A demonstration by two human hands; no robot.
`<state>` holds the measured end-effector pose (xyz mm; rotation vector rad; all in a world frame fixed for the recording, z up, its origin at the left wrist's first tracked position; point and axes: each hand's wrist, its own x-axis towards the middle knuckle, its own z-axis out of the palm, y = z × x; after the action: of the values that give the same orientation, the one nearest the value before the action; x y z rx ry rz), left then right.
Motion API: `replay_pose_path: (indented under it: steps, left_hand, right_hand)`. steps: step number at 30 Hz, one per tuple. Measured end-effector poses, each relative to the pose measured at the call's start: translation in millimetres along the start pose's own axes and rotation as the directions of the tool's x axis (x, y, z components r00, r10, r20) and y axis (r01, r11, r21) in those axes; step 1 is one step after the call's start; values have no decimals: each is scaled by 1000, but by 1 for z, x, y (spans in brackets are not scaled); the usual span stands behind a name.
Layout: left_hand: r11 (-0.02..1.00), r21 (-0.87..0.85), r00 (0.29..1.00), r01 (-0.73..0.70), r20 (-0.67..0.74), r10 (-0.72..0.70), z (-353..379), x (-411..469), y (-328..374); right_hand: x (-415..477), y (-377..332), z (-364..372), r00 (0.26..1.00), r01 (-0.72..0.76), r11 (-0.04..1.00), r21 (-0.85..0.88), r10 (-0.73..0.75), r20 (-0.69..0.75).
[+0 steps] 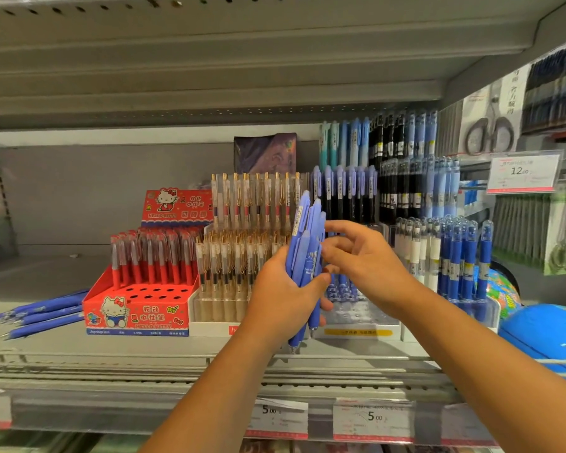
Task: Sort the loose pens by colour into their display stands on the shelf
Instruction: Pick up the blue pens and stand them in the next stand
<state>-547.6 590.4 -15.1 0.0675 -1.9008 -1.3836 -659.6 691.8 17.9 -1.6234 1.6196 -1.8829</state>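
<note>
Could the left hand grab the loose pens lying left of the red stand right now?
Probably not: the left hand grips a bundle of blue pens, though the loose pens lie unobstructed.

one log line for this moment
phase: sorting | left hand: holds blue pen bundle | right hand: fingertips at bundle, grip unclear | shelf: loose blue pens lying left of red stand

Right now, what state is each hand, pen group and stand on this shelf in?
left hand, grips the pen bundle upright.
right hand, fingers at the bundle's upper part; grip unclear.
pen bundle, blue, upright, tips down.
red stand, back rows filled, front holes empty.
clear stand, filled with gold-clip pens.
loose blue pens, lying flat on the shelf, left of the red stand.
</note>
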Motion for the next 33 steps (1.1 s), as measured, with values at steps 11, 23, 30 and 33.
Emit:
replay_pose_path:
  steps: [11, 23, 30, 33]
  left_hand:
    - [999, 36, 996, 15, -85, -12, 2, -1, 2]
    - [996, 71, 987, 46, -157, -35, -1, 2, -3]
    - [995, 90, 985, 44, -168, -29, -1, 3, -5]
    - [995, 92, 987, 37, -158, -22, 0, 2, -4]
  right_hand:
    - [6, 3, -4, 985, -16, 998, 65, 27, -168]
    - [4, -14, -27, 892, 63, 920, -387, -226, -392]
    - [6, -8, -39, 905, -95, 662, -743, -253, -341]
    - [8, -1, -39, 917, -138, 611, -780, -219, -334]
